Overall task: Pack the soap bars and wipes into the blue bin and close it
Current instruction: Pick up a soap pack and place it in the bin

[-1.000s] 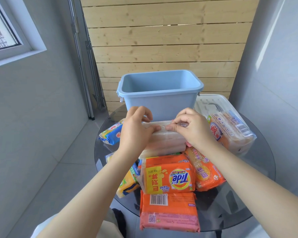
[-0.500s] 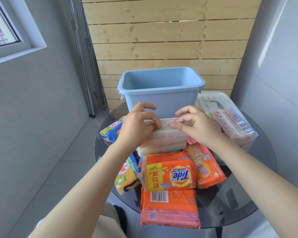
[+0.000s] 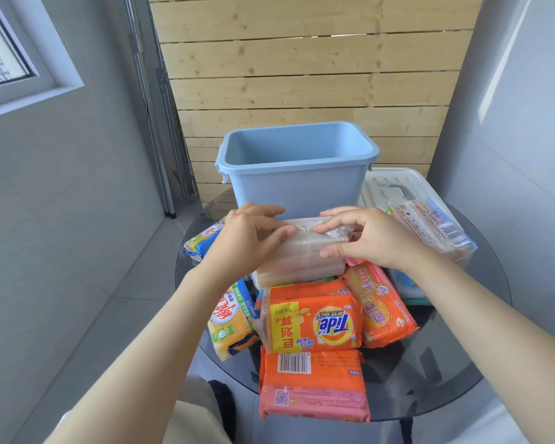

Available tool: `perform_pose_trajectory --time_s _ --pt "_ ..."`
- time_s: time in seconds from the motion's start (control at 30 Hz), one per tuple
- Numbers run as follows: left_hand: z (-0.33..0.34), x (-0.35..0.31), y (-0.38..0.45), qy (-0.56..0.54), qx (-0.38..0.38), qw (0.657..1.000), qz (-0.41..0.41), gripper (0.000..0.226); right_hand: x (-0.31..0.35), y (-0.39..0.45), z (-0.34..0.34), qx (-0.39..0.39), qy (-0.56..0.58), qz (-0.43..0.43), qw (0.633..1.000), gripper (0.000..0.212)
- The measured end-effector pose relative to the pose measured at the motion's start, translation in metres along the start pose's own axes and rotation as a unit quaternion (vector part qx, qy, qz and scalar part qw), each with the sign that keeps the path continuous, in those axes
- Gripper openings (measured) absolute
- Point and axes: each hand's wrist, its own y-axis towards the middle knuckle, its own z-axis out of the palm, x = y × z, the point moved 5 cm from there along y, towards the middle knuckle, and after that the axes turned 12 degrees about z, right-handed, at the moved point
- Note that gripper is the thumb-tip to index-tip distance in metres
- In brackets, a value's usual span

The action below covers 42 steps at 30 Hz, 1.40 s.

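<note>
**Soap pack gripped in both hands in front of the open bin**

Soap bars sealed in a clear wrap (image 3: 302, 254) sit at the centre of the round glass table (image 3: 455, 363), on top of the pile of other packs. The left hand (image 3: 247, 238) holds the pack's 9 o'clock end, thumb on the near side and fingers curled over the top. The right hand (image 3: 366, 235) grips the 3 o'clock end the same way, its fingertips (image 3: 324, 226) pinching the crinkled film on top and its thumb pressed to the near face. The two hands nearly meet over the middle of the wrap.

At 12 o'clock from the pack, just behind the hands, stands the blue bin (image 3: 297, 190), upright and open, with nothing visible inside it. Its white lid (image 3: 394, 184) lies flat at the bin's 3 o'clock, partly under a clear-wrapped pack with a barcode (image 3: 430, 229).

At 6 o'clock from the held pack lies an orange Tide pack (image 3: 314, 318), and below that an orange and pink pack with a barcode (image 3: 311, 386) that reaches the table's near edge. Another orange pack (image 3: 382, 306) lies tilted at 4 o'clock. Yellow and blue packs lie at 8 o'clock (image 3: 231, 318) and 9 o'clock (image 3: 205, 235). A pale flat packet (image 3: 407, 283) shows at 3 o'clock, mostly hidden under the right forearm.
</note>
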Motion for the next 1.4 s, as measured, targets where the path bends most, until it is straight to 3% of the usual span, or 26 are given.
perform_pose_trajectory --time_s 0.17,0.43,0.57,0.77,0.93,1.2,1.4 --pt "0.000 0.009 -0.007 -0.045 0.054 0.997 -0.025 0.044 -0.002 0.002 0.001 -0.020 0.005 -0.006 1.000 0.029" --pt "-0.005 0.006 0.000 -0.090 0.065 0.993 -0.047 0.039 0.010 0.001 -0.002 -0.008 0.042 -0.029 0.999 0.022" --pt "-0.027 -0.003 0.019 -0.125 0.052 0.990 -0.024 0.034 0.027 0.005 -0.022 -0.054 0.040 -0.050 0.997 0.020" --pt "-0.072 -0.007 0.086 -0.124 0.061 0.990 0.019 0.030 0.071 0.040 -0.072 -0.091 0.038 -0.082 0.992 0.008" --pt "-0.098 0.018 0.158 -0.114 0.072 0.991 0.017 0.030 0.096 0.096 -0.111 -0.108 0.033 -0.081 0.990 0.014" --pt "-0.051 0.108 0.212 -0.066 0.164 0.983 -0.040 0.025 0.059 0.218 -0.088 -0.023 -0.065 0.006 0.998 0.021" --pt "0.007 0.149 0.211 0.090 0.269 0.959 -0.026 0.036 0.016 0.261 -0.040 0.066 -0.162 0.028 0.984 0.017"
